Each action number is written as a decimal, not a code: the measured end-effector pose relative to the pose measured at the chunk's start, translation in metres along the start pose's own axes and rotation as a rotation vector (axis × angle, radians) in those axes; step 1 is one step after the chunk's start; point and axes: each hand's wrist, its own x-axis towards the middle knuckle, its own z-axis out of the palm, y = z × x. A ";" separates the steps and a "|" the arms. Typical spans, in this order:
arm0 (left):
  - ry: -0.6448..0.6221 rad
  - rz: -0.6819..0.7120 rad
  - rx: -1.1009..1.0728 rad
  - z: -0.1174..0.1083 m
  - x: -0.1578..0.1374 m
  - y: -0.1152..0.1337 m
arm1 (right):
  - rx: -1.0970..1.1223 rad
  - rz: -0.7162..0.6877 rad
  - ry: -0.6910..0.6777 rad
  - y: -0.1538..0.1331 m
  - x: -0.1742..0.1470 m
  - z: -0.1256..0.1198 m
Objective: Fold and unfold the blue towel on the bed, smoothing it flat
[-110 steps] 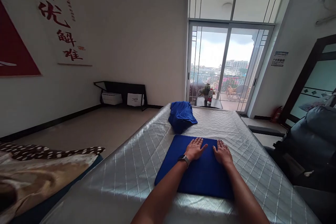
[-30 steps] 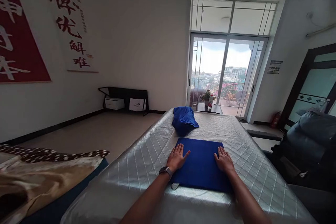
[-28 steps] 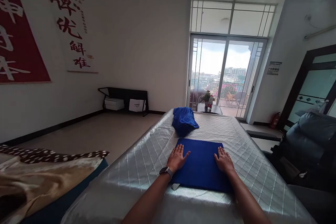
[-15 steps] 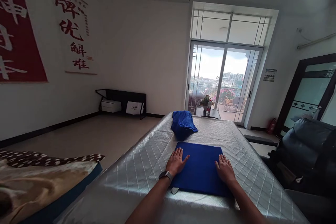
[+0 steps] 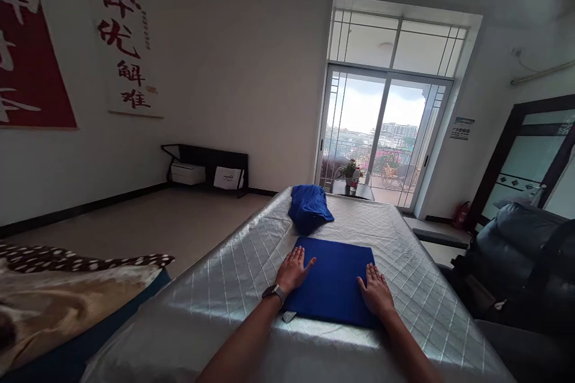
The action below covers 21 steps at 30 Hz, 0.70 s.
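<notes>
A flat, neatly squared piece of blue folded cloth (image 5: 330,281) lies before me on a silvery quilted cover (image 5: 224,284). A small pale tag (image 5: 289,316) sticks out at its near left corner. My left hand (image 5: 294,269), with a watch on the wrist, rests flat along the cloth's left edge, thumb spread inward. On the opposite edge, my right hand (image 5: 377,290) lies with its fingers stretched out and its thumb apart. Neither hand grips anything. Just beyond the folded cloth sits a crumpled blue cloth (image 5: 309,208).
To the left is a bed or couch with a tan and spotted blanket (image 5: 90,287). A large dark bag (image 5: 516,257) stands at the right. Past the far end, a small table (image 5: 354,192) holds a plant and a bottle before sliding glass doors (image 5: 381,131).
The view has tilted and shifted slightly, so the cloth and hands appear a little farther left. Both hands stay flat on the cloth's side edges.
</notes>
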 end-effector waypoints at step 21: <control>-0.163 0.297 -0.196 0.016 -0.027 0.147 | -0.040 -0.024 0.009 0.000 -0.003 -0.003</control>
